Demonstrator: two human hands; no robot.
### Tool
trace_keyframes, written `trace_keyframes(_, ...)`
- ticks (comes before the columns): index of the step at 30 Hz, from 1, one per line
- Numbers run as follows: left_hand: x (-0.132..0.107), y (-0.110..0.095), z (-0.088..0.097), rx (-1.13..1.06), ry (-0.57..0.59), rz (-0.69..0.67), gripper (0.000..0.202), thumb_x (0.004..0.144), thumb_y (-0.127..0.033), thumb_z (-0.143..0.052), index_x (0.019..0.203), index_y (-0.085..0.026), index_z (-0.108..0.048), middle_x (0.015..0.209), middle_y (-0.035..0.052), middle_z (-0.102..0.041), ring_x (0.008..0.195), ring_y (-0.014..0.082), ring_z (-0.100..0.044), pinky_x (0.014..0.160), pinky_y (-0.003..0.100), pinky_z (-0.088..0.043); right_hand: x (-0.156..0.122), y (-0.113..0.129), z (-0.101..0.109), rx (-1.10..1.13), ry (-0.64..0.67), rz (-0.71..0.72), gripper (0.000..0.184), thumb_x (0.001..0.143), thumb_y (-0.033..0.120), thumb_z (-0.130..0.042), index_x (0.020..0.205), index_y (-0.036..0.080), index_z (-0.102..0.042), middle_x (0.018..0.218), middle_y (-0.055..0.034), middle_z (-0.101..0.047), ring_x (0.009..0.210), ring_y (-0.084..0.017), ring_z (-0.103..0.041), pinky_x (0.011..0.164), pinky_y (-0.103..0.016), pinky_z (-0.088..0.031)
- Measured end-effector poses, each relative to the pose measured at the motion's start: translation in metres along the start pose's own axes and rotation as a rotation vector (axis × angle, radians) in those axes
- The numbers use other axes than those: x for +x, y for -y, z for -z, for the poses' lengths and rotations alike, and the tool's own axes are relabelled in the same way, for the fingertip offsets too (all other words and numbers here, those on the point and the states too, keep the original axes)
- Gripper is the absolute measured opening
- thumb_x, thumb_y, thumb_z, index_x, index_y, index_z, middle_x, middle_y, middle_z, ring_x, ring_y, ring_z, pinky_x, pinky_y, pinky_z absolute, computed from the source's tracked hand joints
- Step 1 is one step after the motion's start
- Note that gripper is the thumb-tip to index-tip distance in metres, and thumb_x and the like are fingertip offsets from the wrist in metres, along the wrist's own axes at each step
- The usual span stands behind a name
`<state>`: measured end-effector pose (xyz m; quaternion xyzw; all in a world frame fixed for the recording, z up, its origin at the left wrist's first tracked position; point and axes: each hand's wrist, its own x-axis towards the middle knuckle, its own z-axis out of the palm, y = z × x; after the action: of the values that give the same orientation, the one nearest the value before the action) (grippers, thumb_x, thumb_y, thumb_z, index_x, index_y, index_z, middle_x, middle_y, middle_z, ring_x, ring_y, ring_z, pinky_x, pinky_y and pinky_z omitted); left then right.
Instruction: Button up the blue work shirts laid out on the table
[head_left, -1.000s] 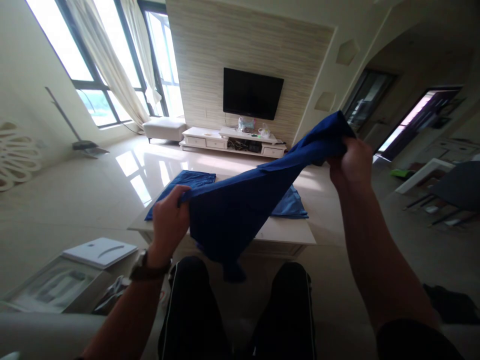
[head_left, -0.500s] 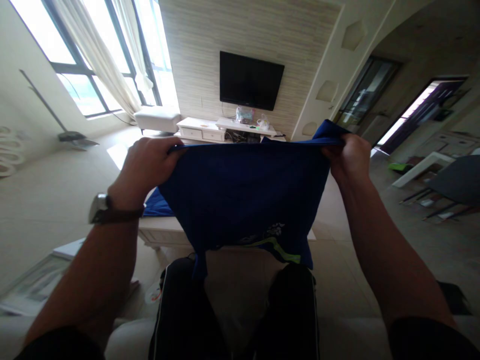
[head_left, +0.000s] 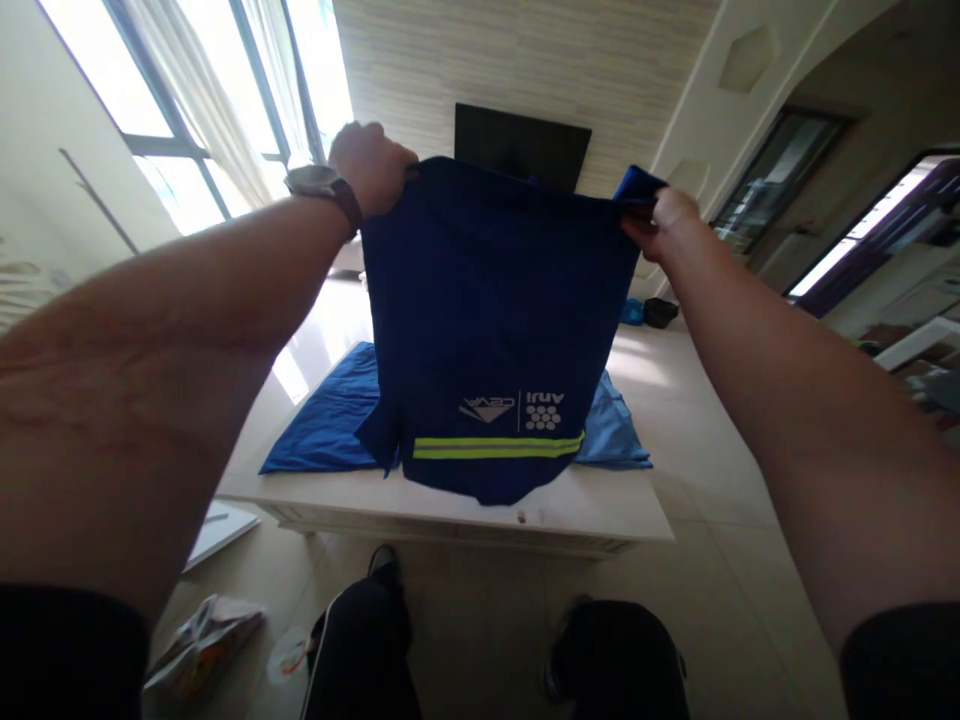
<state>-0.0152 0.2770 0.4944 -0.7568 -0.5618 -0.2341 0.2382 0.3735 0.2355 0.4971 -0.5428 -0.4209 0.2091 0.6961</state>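
Note:
A dark blue shirt point(head_left: 487, 310) hangs upside down between my hands, over a low white table. White lettering and a yellow-green stripe cross its lower part. My left hand point(head_left: 373, 168), with a watch on the wrist, is closed on the upper left corner. At the upper right corner, my right hand point(head_left: 664, 222) pinches the cloth, and a folded bit sticks up beside the fingers. Behind the shirt, a blue folded cloth point(head_left: 322, 420) lies on the table's left part and a lighter blue cloth point(head_left: 611, 425) on its right part.
The white table point(head_left: 450, 508) stands before my knees. A black television point(head_left: 521, 145) hangs on the far wall, partly covered by the shirt. On the floor at lower left are a crumpled bag point(head_left: 206, 645) and a clear plastic container point(head_left: 289, 655). Tall windows point(head_left: 172, 100) are at left.
Both hands have risen and moved farther out, lifting the shirt. Its lettering and stripe now hang flat in view, and more of the table and the cloths on it shows.

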Motion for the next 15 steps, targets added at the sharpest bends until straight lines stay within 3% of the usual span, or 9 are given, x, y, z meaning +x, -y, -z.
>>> trace_keyframes(2, 0.009, 0.006, 0.005, 0.042, -0.043, -0.020, 0.044, 0.106, -0.032, -0.038, 0.115, -0.002, -0.068, 0.128, 0.0139, -0.071, 0.134, 0.0147, -0.054, 0.111, 0.037, -0.038, 0.011, 0.008, -0.008, 0.053, -0.021, -0.080, 0.039, 0.094, 0.018, -0.006, 0.072, 0.015, -0.039, 0.118, -0.0142, -0.061, 0.094, -0.003, -0.064, 0.072, -0.027, -0.045)
trace_keyframes(4, 0.010, 0.012, 0.010, 0.056, -0.117, -0.028, 0.045, 0.107, -0.034, -0.037, 0.117, -0.001, -0.067, 0.126, 0.0140, -0.072, 0.135, 0.0150, -0.052, 0.112, 0.040, -0.037, 0.018, 0.012, -0.009, 0.098, -0.012, -0.016, 0.032, 0.098, 0.021, -0.016, 0.075, 0.018, -0.039, 0.124, -0.0114, -0.062, 0.088, 0.000, -0.063, 0.076, -0.025, -0.046)
trace_keyframes(9, -0.028, 0.014, 0.025, 0.004, -0.245, -0.182, 0.056, 0.110, -0.035, -0.027, 0.114, 0.009, -0.061, 0.123, 0.0184, -0.070, 0.137, 0.0209, -0.047, 0.112, 0.049, -0.035, 0.013, -0.007, 0.026, 0.123, 0.043, 0.179, 0.022, 0.102, 0.023, -0.027, 0.093, 0.019, -0.047, 0.125, -0.0123, -0.063, 0.081, -0.001, -0.063, 0.077, -0.026, -0.050)
trace_keyframes(12, -0.079, -0.001, 0.029, 0.052, -0.252, -0.256, 0.054, 0.110, -0.030, -0.025, 0.110, 0.009, -0.062, 0.114, 0.0181, -0.070, 0.129, 0.0241, -0.052, 0.106, 0.050, -0.041, -0.032, -0.037, 0.064, 0.191, -0.011, 0.145, 0.020, 0.097, 0.021, -0.036, 0.107, 0.016, -0.053, 0.125, -0.0109, -0.063, 0.081, -0.005, -0.066, 0.074, -0.026, -0.051)
trace_keyframes(15, -0.156, -0.025, 0.011, -0.013, -0.170, -0.268, 0.036, 0.106, -0.023, -0.040, 0.104, -0.001, -0.068, 0.099, 0.0114, -0.069, 0.116, 0.0243, -0.059, 0.100, 0.045, -0.046, -0.116, -0.094, 0.109, 0.339, -0.168, -0.030, 0.020, 0.093, 0.021, -0.046, 0.109, 0.021, -0.057, 0.110, -0.0018, -0.066, 0.079, -0.008, -0.067, 0.073, -0.026, -0.054)
